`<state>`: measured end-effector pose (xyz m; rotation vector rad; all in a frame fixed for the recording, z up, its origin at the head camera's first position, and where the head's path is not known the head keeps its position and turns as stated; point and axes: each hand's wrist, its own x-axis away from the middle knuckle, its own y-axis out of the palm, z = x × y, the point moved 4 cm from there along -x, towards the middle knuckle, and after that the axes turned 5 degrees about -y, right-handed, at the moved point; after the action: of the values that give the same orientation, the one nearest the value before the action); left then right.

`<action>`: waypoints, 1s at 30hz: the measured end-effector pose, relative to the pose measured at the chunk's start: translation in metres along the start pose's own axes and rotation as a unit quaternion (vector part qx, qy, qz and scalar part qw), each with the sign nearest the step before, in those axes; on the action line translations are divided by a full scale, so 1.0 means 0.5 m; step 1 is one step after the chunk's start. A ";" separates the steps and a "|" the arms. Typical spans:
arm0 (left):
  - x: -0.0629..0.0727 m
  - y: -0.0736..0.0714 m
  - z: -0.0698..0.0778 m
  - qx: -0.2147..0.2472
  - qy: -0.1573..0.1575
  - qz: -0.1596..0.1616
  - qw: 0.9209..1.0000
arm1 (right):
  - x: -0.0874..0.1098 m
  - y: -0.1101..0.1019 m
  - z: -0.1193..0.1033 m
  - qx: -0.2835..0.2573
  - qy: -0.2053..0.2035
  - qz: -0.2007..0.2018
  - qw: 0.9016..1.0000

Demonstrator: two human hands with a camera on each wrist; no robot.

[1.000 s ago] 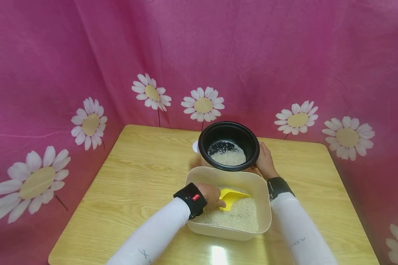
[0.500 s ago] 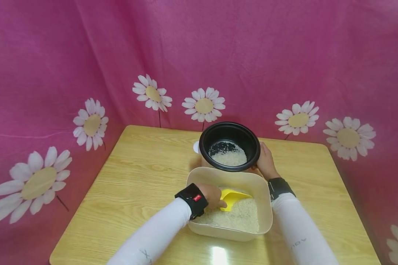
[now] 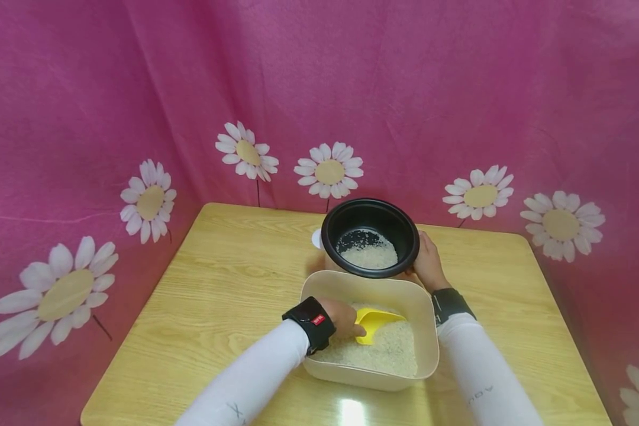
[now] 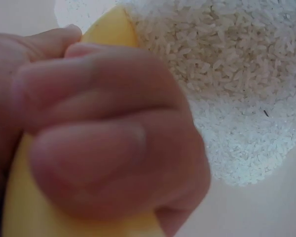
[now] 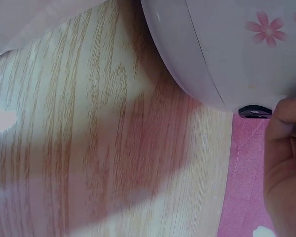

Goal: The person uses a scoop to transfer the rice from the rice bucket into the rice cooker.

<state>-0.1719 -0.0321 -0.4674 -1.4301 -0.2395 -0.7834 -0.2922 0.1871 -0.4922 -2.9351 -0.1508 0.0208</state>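
Note:
My left hand (image 3: 341, 318) grips the handle of a yellow scoop (image 3: 379, 320) inside a cream plastic bin (image 3: 422, 331). Around the scoop lies white rice (image 3: 391, 349). In the left wrist view my fingers (image 4: 118, 143) curl over the scoop (image 4: 111, 29), with rice (image 4: 237, 54) beyond. Behind the bin, a black cooking pot (image 3: 346, 220) with some rice on its bottom sits at the top of a white rice cooker (image 5: 217, 44) with pink flowers. My right hand (image 3: 428, 263) holds the cooker's right side near the pot's rim; its fingertips are partly hidden.
The bin and cooker stand close together on a wooden table (image 3: 234, 278). A small white part (image 3: 316, 238) sticks out left of the pot. A pink cloth (image 3: 394, 106) with daisies hangs behind the table and at both sides.
Both hands keep their holds. The scoop dips slightly in the rice; the whole scene shifts slightly down and right in the head view.

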 end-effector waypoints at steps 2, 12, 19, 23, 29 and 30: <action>0.000 0.002 0.001 -0.001 -0.001 -0.001 1.000 | 0.001 0.001 -0.001 0.000 0.001 0.000 1.000; 0.002 0.007 -0.005 0.040 -0.035 -0.015 0.998 | -0.003 0.001 -0.001 0.000 -0.003 0.004 1.000; 0.000 0.007 -0.003 0.048 -0.039 -0.034 0.998 | -0.026 -0.005 0.050 0.008 0.000 0.015 1.000; -0.001 0.008 -0.002 0.044 -0.044 -0.042 0.997 | -0.030 -0.006 0.063 0.016 -0.007 0.017 1.000; 0.001 0.007 -0.003 0.046 -0.044 -0.042 0.997 | -0.030 -0.008 0.063 0.021 -0.012 0.018 1.000; 0.001 0.008 -0.002 0.044 -0.041 -0.042 0.997 | -0.030 -0.008 0.061 0.020 -0.011 0.019 1.000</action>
<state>-0.1696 -0.0335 -0.4704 -1.3764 -0.3946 -0.7735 -0.3082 0.1954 -0.5214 -2.8984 -0.0980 0.0612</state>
